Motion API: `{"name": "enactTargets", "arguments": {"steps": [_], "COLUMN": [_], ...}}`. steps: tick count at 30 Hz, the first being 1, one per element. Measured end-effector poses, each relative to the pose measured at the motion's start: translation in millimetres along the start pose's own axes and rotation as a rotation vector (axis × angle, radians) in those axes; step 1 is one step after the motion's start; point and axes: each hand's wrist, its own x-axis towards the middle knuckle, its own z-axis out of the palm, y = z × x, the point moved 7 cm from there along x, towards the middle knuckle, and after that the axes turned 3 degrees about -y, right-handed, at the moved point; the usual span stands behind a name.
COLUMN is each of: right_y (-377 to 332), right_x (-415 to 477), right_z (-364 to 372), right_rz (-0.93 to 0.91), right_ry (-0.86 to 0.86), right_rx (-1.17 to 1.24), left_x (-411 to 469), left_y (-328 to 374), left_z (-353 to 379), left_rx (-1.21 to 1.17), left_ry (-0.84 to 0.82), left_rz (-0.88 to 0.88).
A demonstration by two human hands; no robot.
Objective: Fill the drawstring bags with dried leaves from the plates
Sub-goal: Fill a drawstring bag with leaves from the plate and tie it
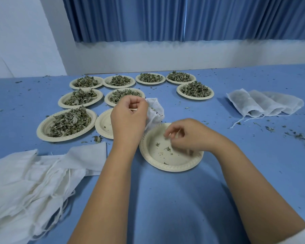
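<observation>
My left hand (128, 117) grips the rim of a white drawstring bag (155, 111), holding it up just beyond a cream paper plate (169, 166). That plate holds only a few leaf crumbs. My right hand (187, 136) hovers over it with fingers curled, pinching small bits of dried leaf (167, 148); what lies in the fingertips is too small to see clearly. Behind my left hand sits another nearly bare plate (102, 124). Several plates heaped with dried leaves (69, 122) stand further back and to the left.
A pile of flat white drawstring bags (30, 182) lies at the near left. Filled bags (261, 104) lie in a row at the right. Leaf crumbs are scattered over the blue table (174, 199), thickest at the far right. A wall and blue curtain stand behind.
</observation>
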Motion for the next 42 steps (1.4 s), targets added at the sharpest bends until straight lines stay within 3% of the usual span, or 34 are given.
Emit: {"name": "enactTargets", "arguments": {"steps": [3,7,12,15,21,25,30,42], "right_y": [-6.4,-12.3,0.5,10.3,-1.5,0.2,-7.3,-19.7], "right_x": [4.0,1.3,3.5,5.6,-4.5,-10.7,-13.8,-5.7], "right_z": [21.0,29.2,4.1,6.9,22.6,14.8,29.9,34.5], "right_rz": [-0.022,-0.001,0.091,0.159,0.124,0.105,0.07,-0.03], "right_ry": [-0.123,-0.188,-0.006,-0.042,-0.234,-0.218,-0.324,-0.22], "right_rx": [-0.159,-0.05,-0.117,-0.248,0.122,0.019,0.001,-0.04], "left_x": [-0.1,-0.1,-0.2,-0.5,-0.8,-0.4,-0.3,0.3], "left_y": [-0.9,-1.1,-3.2,-2.6,-3.4,-2.8,-2.9,-4.7], "left_z": [0.8,0.7,1.4,1.8,3.4,3.5,4.3,5.7], "left_rx": [0.005,0.004,0.008,0.011,0.004,0.0,0.003,-0.001], "left_ry": [-0.01,-0.009,-0.011,-0.017,-0.027,-0.031,-0.035,-0.046], "left_rz": [-0.005,0.002,-0.008,-0.002,-0.001,0.003,0.012,0.01]}}
